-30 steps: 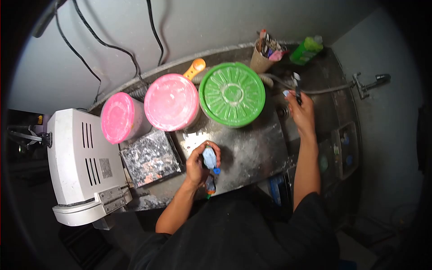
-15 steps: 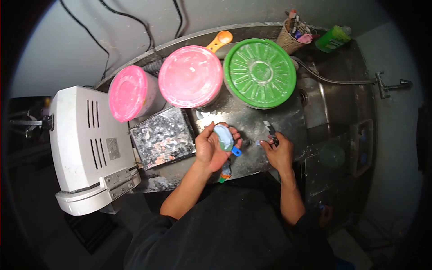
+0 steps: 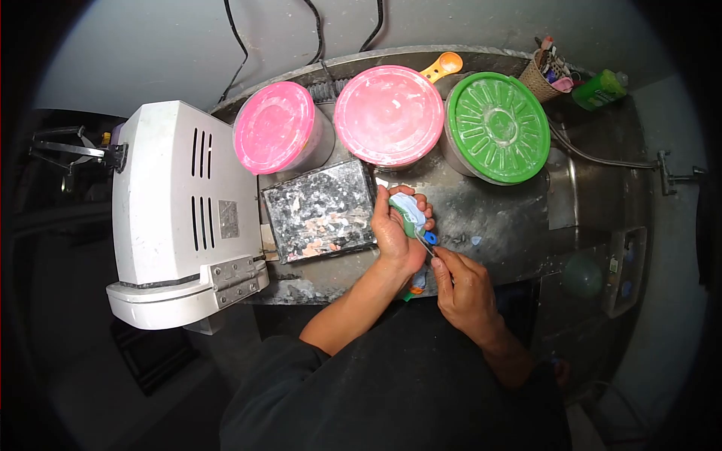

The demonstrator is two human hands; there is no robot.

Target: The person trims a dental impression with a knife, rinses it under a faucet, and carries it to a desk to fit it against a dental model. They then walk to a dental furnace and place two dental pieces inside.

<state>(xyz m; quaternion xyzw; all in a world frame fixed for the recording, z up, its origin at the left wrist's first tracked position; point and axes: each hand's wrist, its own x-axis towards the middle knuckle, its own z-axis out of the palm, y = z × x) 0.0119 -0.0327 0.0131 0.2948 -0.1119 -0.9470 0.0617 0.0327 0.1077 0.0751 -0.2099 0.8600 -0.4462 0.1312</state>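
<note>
My left hand [image 3: 392,237] is wrapped around a dental impression [image 3: 407,209] of pale blue and green material, its filled side facing up. A blue tray handle [image 3: 430,237] sticks out on the right. My right hand [image 3: 465,289] grips a slim knife [image 3: 426,246], whose tip meets the impression's lower edge near that handle. Fingers cover most of the knife's grip. Under my left wrist, at the counter's front edge, lies a partly hidden grey item with orange and green ends [image 3: 418,283]. A small pale blue scrap [image 3: 476,240] rests on the counter to the right.
Two pink-lidded tubs [image 3: 274,128] and a green-lidded tub [image 3: 498,128] line the back, with an orange scoop [image 3: 444,65] behind. A stained black-and-white slab [image 3: 320,210] sits beside a white machine [image 3: 165,218]. Right are a tool basket [image 3: 543,79], green bottle [image 3: 599,90] and hose [image 3: 602,156].
My right hand has brought the knife from the counter on the right to the impression. A pale blue scrap now lies on the counter. The camera view has shifted left.
</note>
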